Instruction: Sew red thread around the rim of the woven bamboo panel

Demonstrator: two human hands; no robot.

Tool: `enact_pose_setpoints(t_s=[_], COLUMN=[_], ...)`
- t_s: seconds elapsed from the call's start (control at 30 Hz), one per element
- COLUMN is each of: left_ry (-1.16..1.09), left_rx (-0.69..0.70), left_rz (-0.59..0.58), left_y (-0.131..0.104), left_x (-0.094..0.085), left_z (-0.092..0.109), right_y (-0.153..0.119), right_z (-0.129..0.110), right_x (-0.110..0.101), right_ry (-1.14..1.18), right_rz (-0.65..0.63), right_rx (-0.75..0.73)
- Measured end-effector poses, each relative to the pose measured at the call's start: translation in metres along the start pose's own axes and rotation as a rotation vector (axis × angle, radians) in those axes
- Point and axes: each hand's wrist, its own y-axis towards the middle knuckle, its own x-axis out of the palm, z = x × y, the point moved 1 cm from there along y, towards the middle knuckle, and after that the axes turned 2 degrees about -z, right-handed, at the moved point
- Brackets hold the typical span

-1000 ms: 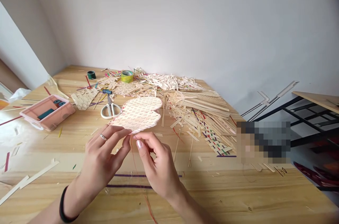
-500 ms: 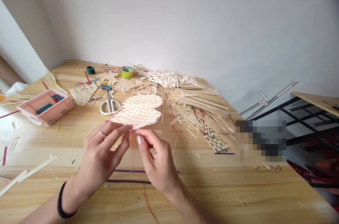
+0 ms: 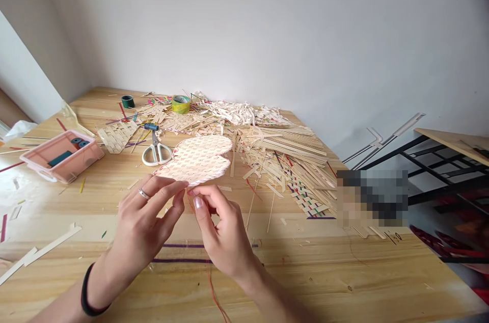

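Note:
A heart-shaped woven piece (image 3: 198, 157) of pale strips, with a twisted white edge, is held up over the table. My left hand (image 3: 147, 218) is closed on its near edge, fingers on top and thumb below. My right hand (image 3: 223, 231) pinches red thread (image 3: 214, 287) close against that same edge, thumb and index finger together. The thread hangs from there down past the right hand toward the table's front. White-handled scissors (image 3: 156, 154) lie just beyond the woven piece, to its left.
A pink plastic box (image 3: 63, 160) with spools stands at left. Yellow tape (image 3: 181, 104) and a green roll (image 3: 127, 102) sit at the back. Piled pale strips (image 3: 290, 142) and a coloured woven scrap (image 3: 305, 195) spread over the right side. A black metal rack (image 3: 439, 160) stands beyond the table.
The thread, hanging straight between my hands before, is now gathered at my right fingers and passes behind that hand. The whole view has shifted slightly; both hands keep their place at the edge.

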Motion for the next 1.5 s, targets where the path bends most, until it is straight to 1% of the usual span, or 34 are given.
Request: enact_pose_setpoints(t_s=[0.6,0.9,1.13,1.33,1.5], left_ry=[0.045,0.078,0.094,0.065,0.019], left_rx=[0.009,0.06,0.088,0.091,0.093], left_rz=[0.0,0.007,-0.021,-0.031,-0.041], left_y=[0.0,0.001,-0.001,-0.001,0.002], left_x=[-0.001,-0.001,-0.002,-0.003,-0.003], left_z=[0.001,0.002,0.0,0.0,0.002], right_y=[0.0,-0.004,-0.006,-0.008,-0.006], right_z=[-0.002,0.0,0.003,0.008,0.008], right_x=[0.002,0.005,0.008,0.009,0.007], right_ry=[0.017,0.063,0.068,0.021,-0.035], right_rz=[0.004,-0.012,-0.012,0.001,0.03], right_rx=[0.028,0.089,0.077,0.077,0.031])
